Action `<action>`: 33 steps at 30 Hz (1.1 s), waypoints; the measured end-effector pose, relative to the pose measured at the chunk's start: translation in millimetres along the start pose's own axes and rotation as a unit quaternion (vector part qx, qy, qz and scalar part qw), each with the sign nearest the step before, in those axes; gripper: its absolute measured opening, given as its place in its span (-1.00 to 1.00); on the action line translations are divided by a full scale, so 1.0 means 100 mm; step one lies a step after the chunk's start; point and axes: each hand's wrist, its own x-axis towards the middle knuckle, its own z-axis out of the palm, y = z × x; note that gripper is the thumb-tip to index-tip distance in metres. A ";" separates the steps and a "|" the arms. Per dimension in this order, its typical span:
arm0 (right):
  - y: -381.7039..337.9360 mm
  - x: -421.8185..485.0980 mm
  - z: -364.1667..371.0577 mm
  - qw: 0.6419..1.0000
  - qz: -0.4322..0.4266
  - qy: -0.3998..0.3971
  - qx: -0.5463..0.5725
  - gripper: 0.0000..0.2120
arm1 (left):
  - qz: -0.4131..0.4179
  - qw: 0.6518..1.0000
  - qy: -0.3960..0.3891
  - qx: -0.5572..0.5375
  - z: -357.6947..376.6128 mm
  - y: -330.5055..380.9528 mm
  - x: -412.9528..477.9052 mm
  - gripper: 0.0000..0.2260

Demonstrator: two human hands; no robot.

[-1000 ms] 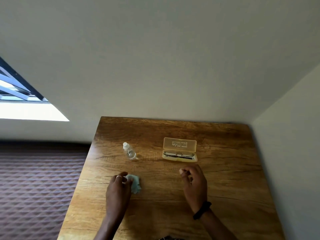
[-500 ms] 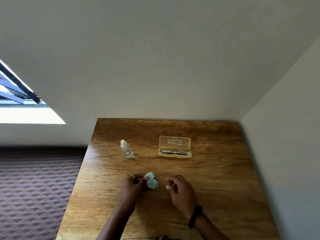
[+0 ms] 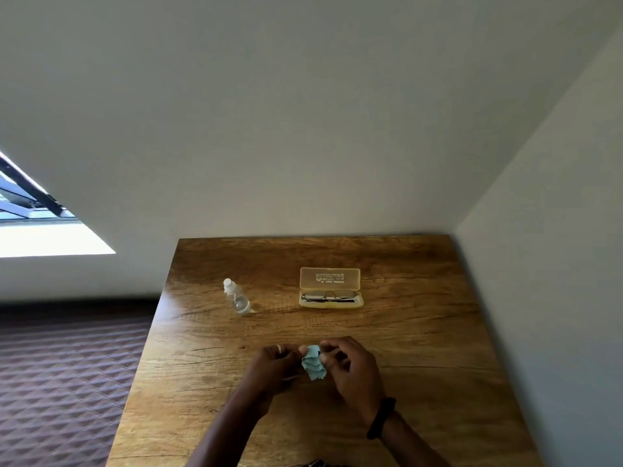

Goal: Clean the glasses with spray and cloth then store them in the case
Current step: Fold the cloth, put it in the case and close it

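— Which step do I have in hand now?

— I judge it is the very beginning: I am making the cloth (image 3: 313, 362) ready. My left hand (image 3: 274, 364) pinches its left side with curled fingers, and my right hand (image 3: 350, 369) pinches the right side in the same way. The cloth hangs between the hands in the lower middle of the frame. I cannot tell if its bottom edge touches the desk (image 3: 421, 348).

— And the glasses?

— The glasses (image 3: 332, 295) lie folded inside the open case (image 3: 330, 280), a little right of the centre and well apart from my hands. They are not yet taken out.

— What does the next move ask?

— I think one hand must release the cloth and reach up the frame, to the glasses or to the spray bottle (image 3: 237, 298) standing left of the case.

— How are the materials?

— The cloth is thin, soft and pale blue, with a zigzag edge, and it falls in folds. The case is stiff yellowish plastic, half transparent, a flat rectangle with its lid raised. The bottle is small and clear and looks easy to tip. The glasses frame seems thin and delicate. The desk is smooth, with a wood grain.
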 end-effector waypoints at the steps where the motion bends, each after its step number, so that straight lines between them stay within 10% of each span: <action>1: -0.02 0.00 -0.01 1.000 -0.006 0.011 0.002 -0.84 | -0.005 1.000 0.001 -0.006 0.01 0.02 0.00 -0.79; 17: -0.15 0.10 -0.20 0.997 0.062 0.027 0.023 -0.87 | 0.001 1.000 0.012 0.011 0.05 0.11 0.05 -0.82; 27: -0.35 0.20 -0.52 0.960 0.204 -0.032 0.191 -0.77 | 0.346 0.883 0.060 0.311 0.34 0.13 -0.04 -0.84; 33: -0.47 0.23 -0.70 0.954 0.205 -0.058 0.210 -0.78 | 0.397 0.853 0.061 0.334 0.57 -0.03 -0.07 -0.69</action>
